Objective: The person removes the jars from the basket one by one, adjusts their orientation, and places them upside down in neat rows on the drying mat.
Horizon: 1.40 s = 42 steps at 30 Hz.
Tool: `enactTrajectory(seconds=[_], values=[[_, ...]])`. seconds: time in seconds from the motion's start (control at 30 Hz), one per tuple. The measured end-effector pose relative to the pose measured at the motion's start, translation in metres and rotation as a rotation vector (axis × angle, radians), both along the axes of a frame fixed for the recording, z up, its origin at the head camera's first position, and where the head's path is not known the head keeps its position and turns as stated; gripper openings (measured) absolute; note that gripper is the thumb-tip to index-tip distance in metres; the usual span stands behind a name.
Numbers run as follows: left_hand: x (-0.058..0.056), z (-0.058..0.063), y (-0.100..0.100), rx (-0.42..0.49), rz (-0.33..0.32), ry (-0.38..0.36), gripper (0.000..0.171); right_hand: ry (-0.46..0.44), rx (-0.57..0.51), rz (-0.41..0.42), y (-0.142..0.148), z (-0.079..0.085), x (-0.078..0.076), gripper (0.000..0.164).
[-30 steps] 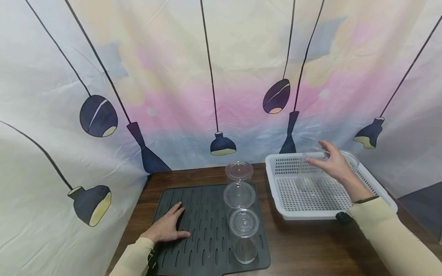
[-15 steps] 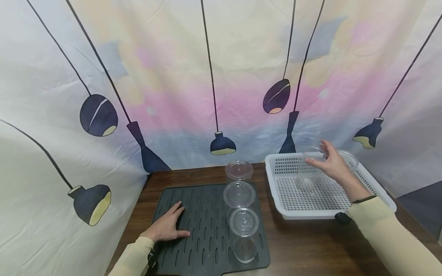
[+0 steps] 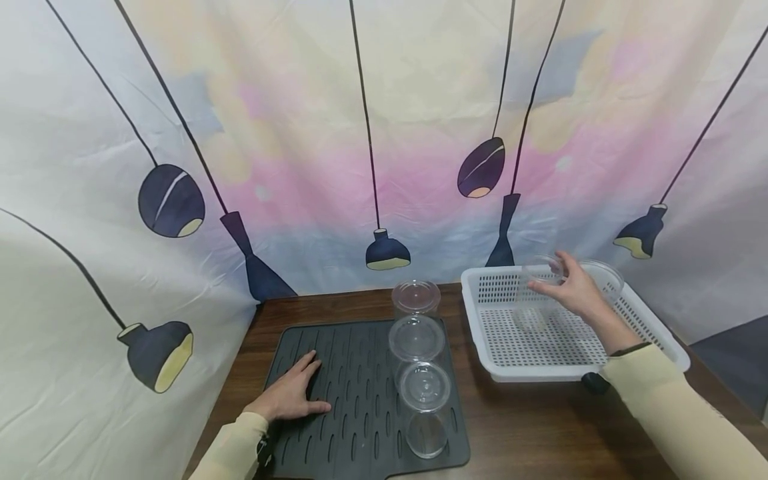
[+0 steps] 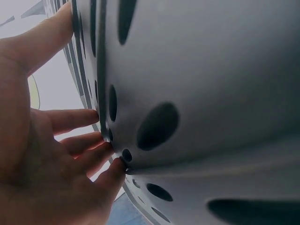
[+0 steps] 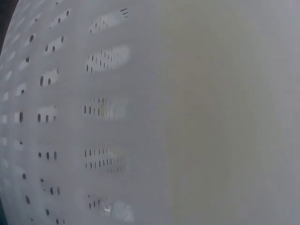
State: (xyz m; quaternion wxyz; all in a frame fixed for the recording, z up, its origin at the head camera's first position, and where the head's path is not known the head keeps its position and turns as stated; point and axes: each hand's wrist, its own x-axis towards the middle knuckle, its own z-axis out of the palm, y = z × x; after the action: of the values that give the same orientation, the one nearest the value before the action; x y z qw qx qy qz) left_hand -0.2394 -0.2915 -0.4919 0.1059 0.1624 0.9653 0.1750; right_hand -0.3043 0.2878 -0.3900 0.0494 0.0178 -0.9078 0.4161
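Observation:
My right hand [image 3: 573, 290] holds a clear, round cup [image 3: 533, 313] near its top rim, between thumb and fingers, inside the white slotted basket [image 3: 480, 357]. Another clear, round rim [image 3: 609, 275] shows behind that hand, partly covered by it. The basket's slotted wall [image 5: 70, 131] fills the right wrist view, and the hand is out of sight there. My left hand [image 3: 291, 392] rests with spread fingers on the left part of the dark grey ridged mat [image 3: 354, 373]. In the left wrist view its fingertips [image 4: 115, 171] touch the mat.
Several clear, round containers stand in a row along the mat's right side: a near one [image 3: 424, 387], a middle one [image 3: 416, 339] and a far one [image 3: 416, 299]. The brown wooden table [image 3: 510, 427] ends at a printed cloth backdrop [image 3: 324, 260].
My right hand has shifted slightly left and down, and the cup's rim has moved a little left with it. The left hand and the row of containers are unchanged.

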Motion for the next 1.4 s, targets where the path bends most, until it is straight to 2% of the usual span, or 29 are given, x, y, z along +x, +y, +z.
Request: enactTrajectory(seconds=[0.63, 0.93, 1.27, 1.4], values=[[0.0024, 0.0008, 0.0013, -0.002, 0.01, -0.018, 0.099, -0.013, 0.033, -0.026, -0.0022, -0.0024, 0.001, 0.117], [0.0027, 0.0025, 0.0013, -0.009, 0.007, -0.002, 0.098, -0.034, 0.069, -0.044, -0.0032, -0.0014, 0.0003, 0.118], [0.0033, 0.0023, 0.0021, -0.002, 0.017, -0.02, 0.099, -0.061, 0.085, -0.032, -0.0034, -0.0008, 0.0006, 0.116], [0.003, 0.0028, 0.0017, -0.001, 0.017, -0.018, 0.099, -0.066, 0.101, -0.003, -0.0028, -0.0023, -0.0009, 0.117]])
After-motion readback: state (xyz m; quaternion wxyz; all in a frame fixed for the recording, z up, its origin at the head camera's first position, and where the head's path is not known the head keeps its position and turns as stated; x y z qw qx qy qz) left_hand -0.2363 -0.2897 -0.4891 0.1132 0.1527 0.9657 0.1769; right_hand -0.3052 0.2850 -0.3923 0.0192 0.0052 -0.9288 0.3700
